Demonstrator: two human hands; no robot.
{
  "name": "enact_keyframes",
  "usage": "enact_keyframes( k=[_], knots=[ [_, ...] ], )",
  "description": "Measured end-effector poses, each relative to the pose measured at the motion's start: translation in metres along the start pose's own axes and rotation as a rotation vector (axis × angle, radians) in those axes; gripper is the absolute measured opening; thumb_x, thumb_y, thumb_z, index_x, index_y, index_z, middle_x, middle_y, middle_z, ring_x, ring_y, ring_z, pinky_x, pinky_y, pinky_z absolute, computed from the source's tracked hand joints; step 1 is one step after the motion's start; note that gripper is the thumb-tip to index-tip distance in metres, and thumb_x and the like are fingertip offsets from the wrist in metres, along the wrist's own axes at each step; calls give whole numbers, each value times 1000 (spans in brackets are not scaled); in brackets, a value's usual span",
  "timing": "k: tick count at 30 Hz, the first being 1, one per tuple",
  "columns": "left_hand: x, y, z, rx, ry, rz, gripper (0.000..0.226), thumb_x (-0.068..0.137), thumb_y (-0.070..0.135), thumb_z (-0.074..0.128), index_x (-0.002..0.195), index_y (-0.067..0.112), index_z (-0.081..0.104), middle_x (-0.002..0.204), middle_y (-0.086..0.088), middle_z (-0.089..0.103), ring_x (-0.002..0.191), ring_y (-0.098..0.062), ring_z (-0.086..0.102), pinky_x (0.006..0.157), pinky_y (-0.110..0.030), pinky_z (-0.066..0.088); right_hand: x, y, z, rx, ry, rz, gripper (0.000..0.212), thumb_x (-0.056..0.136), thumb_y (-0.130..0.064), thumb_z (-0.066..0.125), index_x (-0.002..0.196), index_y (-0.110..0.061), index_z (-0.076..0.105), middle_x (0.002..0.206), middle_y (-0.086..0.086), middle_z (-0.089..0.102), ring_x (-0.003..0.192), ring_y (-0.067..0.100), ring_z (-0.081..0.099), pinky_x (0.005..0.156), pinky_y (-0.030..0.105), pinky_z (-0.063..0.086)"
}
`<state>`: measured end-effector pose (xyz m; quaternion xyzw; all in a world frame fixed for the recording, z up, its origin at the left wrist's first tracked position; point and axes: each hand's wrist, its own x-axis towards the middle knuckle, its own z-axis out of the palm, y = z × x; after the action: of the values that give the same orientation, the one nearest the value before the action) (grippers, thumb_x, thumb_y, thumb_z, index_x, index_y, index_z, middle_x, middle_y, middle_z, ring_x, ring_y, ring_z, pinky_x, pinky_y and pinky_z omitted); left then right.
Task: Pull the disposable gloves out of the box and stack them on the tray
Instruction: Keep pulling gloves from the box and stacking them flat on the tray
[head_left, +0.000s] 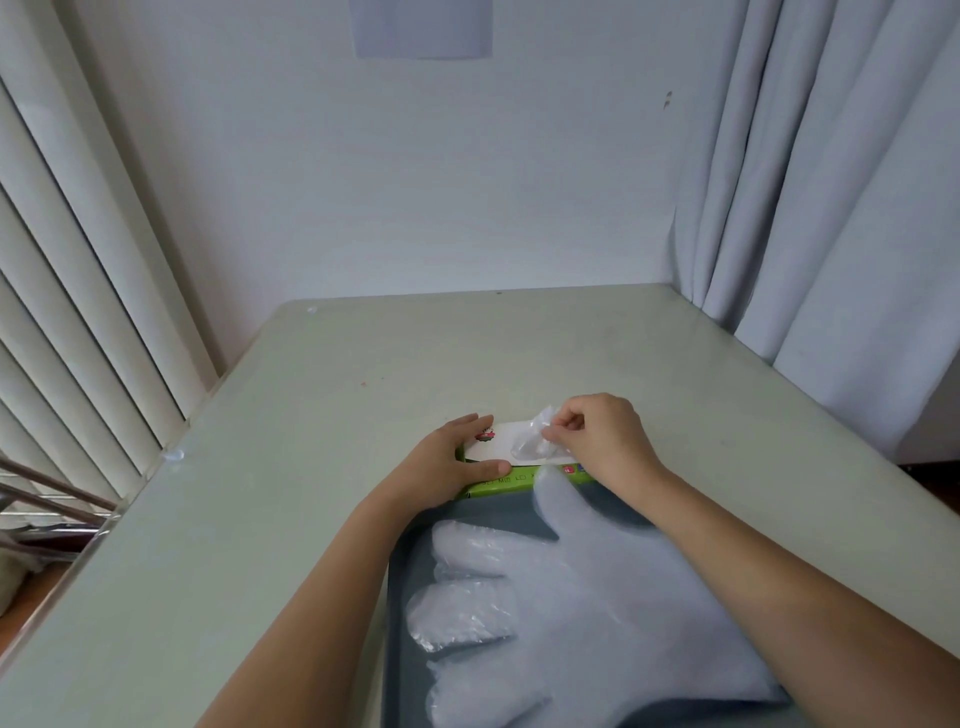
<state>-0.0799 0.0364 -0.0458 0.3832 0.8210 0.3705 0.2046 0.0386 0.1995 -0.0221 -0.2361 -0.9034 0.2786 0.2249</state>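
Pale tabletop (311, 415) low in the frame carries a grey tray (401, 571) with some clear gloves (582, 597) already stacked on it, and just behind it the left hand (447, 462) grips the glove box (498, 481) while the right hand (605, 439) pinches the next glove (530, 441), partly out, in its fingers (563, 423).

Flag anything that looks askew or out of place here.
The stacked gloves lie on the tray, but their thumb pokes past its far rim onto the box front. Nothing looks torn or spilled. The left hand grips the box; the right hand pinches the next glove.
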Motion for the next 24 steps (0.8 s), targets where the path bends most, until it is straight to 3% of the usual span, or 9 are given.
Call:
enact_keyframes(
  k=[6, 10, 13, 15, 17, 21, 24],
  knots=[
    [1, -1, 0, 6, -5, 7, 70, 86, 36, 70, 147, 26, 38, 156, 9, 26, 141, -11, 28, 104, -16, 20, 8, 3, -17, -18, -13, -13, 14, 91, -17, 63, 87, -8, 72, 80, -5, 63, 77, 12, 58, 71, 22, 40],
    [1, -1, 0, 15, -13, -6, 70, 86, 38, 69, 147, 26, 37, 157, 9, 25, 141, -12, 28, 105, -18, 21, 16, 3, -26, 86, 34, -11, 13, 93, -16, 58, 89, -7, 67, 76, -7, 60, 75, 16, 60, 74, 29, 49],
    [-1, 0, -1, 18, -19, -6, 70, 86, 38, 69, 147, 27, 38, 157, 9, 26, 142, -11, 28, 104, -17, 20, 21, 3, -32, 119, 98, -37, 13, 95, -15, 54, 84, -11, 60, 72, -10, 56, 70, 18, 60, 65, 26, 46],
    [-2, 0, -1, 13, -16, -9, 70, 86, 38, 70, 147, 26, 38, 155, 11, 28, 141, -11, 28, 104, -16, 20, 23, 2, -36, 133, 96, -101, 11, 95, -16, 53, 85, -16, 56, 77, -13, 58, 72, 12, 60, 63, 21, 42],
    [-2, 1, -1, 5, -18, -19, 72, 83, 44, 71, 146, 28, 40, 152, 12, 33, 140, -11, 32, 109, -20, 23, 23, 3, -39, 156, 7, -168, 6, 93, -24, 59, 99, -21, 57, 93, -13, 59, 86, 8, 59, 72, 16, 43],
    [0, -1, 0, 9, -17, -13, 80, 67, 67, 65, 139, 36, 48, 141, 11, 47, 131, -13, 44, 113, -39, 34, 22, 5, -45, 214, -150, -132, 52, 81, -32, 74, 128, -27, 53, 115, -10, 57, 103, 7, 56, 88, 23, 45],
    [-1, -1, 0, -7, -26, 24, 57, 80, 49, 70, 133, 38, 53, 132, 12, 52, 124, -11, 48, 108, -32, 37, 24, 3, -41, 211, -137, -66, 51, 78, -30, 78, 124, -32, 55, 105, -12, 59, 91, 5, 59, 79, 18, 45]
  ],
)
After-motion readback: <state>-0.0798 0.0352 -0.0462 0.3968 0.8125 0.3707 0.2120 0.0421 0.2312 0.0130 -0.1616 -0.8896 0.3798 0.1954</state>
